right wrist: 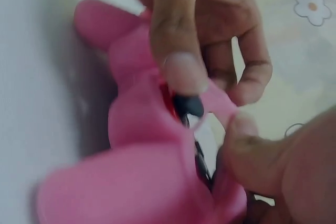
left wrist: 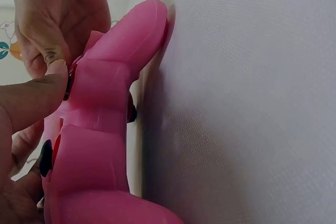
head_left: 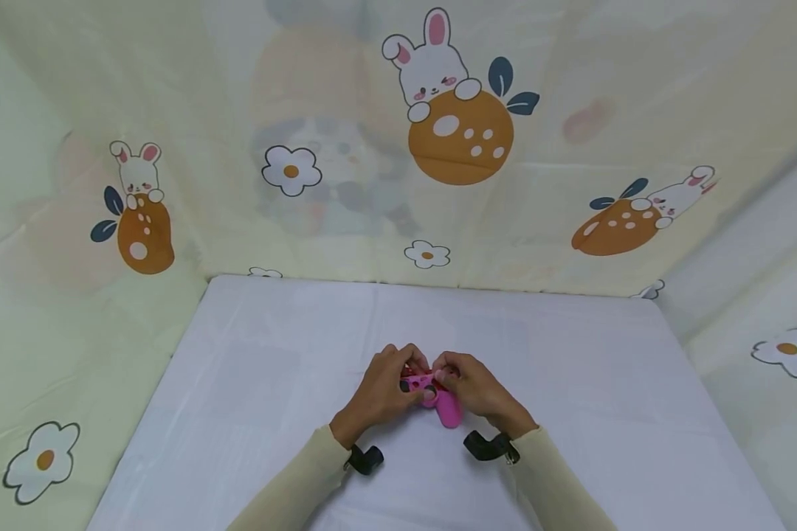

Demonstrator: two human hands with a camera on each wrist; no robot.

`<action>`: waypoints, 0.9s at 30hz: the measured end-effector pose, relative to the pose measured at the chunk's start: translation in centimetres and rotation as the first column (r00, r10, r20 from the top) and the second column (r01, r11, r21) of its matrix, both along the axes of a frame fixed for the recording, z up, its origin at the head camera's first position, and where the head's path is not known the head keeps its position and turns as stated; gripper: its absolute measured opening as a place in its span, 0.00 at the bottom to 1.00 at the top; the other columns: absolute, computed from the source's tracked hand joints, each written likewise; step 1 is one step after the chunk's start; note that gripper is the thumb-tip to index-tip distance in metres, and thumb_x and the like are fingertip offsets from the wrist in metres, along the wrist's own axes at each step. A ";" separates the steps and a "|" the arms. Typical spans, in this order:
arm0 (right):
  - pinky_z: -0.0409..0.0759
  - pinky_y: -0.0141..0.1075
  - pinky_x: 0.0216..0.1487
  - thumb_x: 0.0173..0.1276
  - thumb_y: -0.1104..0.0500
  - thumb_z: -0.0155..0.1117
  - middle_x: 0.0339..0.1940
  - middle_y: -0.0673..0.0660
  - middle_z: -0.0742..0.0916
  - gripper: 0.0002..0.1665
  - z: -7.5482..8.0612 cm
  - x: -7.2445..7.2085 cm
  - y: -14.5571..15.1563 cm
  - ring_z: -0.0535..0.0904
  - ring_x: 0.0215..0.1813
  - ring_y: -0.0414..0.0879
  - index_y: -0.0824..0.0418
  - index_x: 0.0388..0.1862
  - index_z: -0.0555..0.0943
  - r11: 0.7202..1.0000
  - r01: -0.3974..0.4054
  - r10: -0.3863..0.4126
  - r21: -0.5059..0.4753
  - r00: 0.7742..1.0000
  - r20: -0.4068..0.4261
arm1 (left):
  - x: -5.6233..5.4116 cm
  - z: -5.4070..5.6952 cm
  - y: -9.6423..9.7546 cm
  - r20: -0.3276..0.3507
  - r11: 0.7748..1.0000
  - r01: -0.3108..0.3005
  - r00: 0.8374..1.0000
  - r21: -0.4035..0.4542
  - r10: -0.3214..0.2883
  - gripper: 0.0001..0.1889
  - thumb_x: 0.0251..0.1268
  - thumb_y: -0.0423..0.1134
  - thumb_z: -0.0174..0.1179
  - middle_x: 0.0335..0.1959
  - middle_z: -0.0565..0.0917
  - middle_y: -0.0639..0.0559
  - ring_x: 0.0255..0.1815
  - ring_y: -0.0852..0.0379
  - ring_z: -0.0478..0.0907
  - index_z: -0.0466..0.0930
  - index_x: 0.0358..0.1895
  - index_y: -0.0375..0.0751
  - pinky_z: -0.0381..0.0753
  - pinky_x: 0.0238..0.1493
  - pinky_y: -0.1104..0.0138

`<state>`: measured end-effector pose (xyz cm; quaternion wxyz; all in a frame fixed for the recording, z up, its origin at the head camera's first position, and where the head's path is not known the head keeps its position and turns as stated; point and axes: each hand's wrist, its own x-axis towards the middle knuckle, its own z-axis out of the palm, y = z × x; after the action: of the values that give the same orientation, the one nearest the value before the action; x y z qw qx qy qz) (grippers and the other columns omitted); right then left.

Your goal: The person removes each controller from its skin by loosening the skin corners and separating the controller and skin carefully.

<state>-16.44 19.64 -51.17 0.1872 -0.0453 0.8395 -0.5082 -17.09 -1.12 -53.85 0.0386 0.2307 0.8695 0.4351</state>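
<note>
A red game controller (right wrist: 167, 99) sits in a pink silicone cover (head_left: 449, 410) near the middle of the table. My left hand (head_left: 380, 385) holds the controller from the left, its thumb (right wrist: 184, 72) on a black thumbstick (right wrist: 188, 105) in the right wrist view. My right hand (head_left: 476, 385) pinches the cover's edge between thumb and fingers and stretches it away from the controller. A gap shows there, with dark controller parts inside. The left wrist view shows the pink cover (left wrist: 100, 87) side-on, one grip close to the table. Some fingertips are hidden behind the cover.
A white cloth covers the table (head_left: 272, 413). Cream curtains (head_left: 345, 243) printed with rabbits, oranges and flowers hang behind and at both sides. Black wrist bands (head_left: 365, 460) are worn at both sleeves.
</note>
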 end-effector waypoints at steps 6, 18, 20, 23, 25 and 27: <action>0.71 0.40 0.51 0.83 0.64 0.56 0.40 0.55 0.82 0.07 -0.5 0.4 -0.2 0.75 0.49 0.49 0.63 0.45 0.81 0.994 0.086 -0.083 -0.069 0.995 0.052 | 0.0 0.0 0.1 0.004 1.000 0.012 1.000 0.002 -0.012 0.24 0.54 0.45 0.83 0.39 0.84 0.61 0.43 0.61 0.72 0.78 0.49 0.53 0.68 0.52 0.62; 0.72 0.39 0.50 0.81 0.64 0.60 0.42 0.55 0.84 0.04 -0.5 0.4 -0.4 0.76 0.49 0.48 0.60 0.44 0.81 0.999 0.049 -0.048 0.014 0.998 -0.034 | -0.1 0.1 0.0 0.017 0.999 0.018 1.000 0.039 -0.019 0.23 0.59 0.42 0.80 0.34 0.83 0.64 0.43 0.63 0.74 0.74 0.48 0.53 0.67 0.58 0.58; 0.72 0.40 0.50 0.80 0.64 0.60 0.43 0.55 0.84 0.04 -0.5 0.4 -0.3 0.76 0.50 0.48 0.59 0.44 0.81 0.999 0.034 -0.033 0.017 0.999 -0.039 | -0.2 -0.1 -0.1 0.024 0.998 0.027 0.999 0.064 -0.028 0.23 0.58 0.42 0.81 0.34 0.84 0.65 0.44 0.63 0.75 0.74 0.48 0.54 0.67 0.58 0.58; 0.73 0.40 0.51 0.80 0.64 0.61 0.46 0.55 0.85 0.03 -0.6 0.5 0.1 0.76 0.52 0.49 0.59 0.45 0.82 1.000 -0.002 0.003 0.019 0.999 -0.052 | -0.2 -0.3 -0.4 0.024 0.994 0.043 0.999 0.103 -0.046 0.24 0.55 0.45 0.83 0.33 0.85 0.67 0.45 0.64 0.76 0.75 0.47 0.55 0.66 0.58 0.57; 0.74 0.41 0.52 0.79 0.63 0.63 0.47 0.55 0.85 0.02 -0.7 0.6 0.4 0.76 0.54 0.50 0.58 0.45 0.82 0.999 -0.023 0.025 0.027 0.997 -0.067 | -0.2 -0.4 -0.5 0.011 0.990 0.058 0.998 0.126 -0.060 0.25 0.53 0.45 0.84 0.32 0.85 0.66 0.45 0.63 0.76 0.76 0.47 0.54 0.67 0.58 0.57; 0.73 0.42 0.54 0.78 0.63 0.64 0.49 0.54 0.85 0.03 -0.7 0.6 0.7 0.76 0.56 0.50 0.56 0.44 0.83 0.999 -0.038 0.041 0.038 0.996 -0.085 | -0.3 -0.4 -0.6 0.001 0.988 0.066 0.998 0.141 -0.067 0.26 0.52 0.44 0.84 0.31 0.84 0.64 0.44 0.62 0.75 0.77 0.49 0.53 0.68 0.57 0.58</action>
<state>-15.79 20.36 -51.85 0.1618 -0.0803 0.8547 -0.4866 -17.34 -1.76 -54.23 0.0392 0.2607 0.8283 0.4944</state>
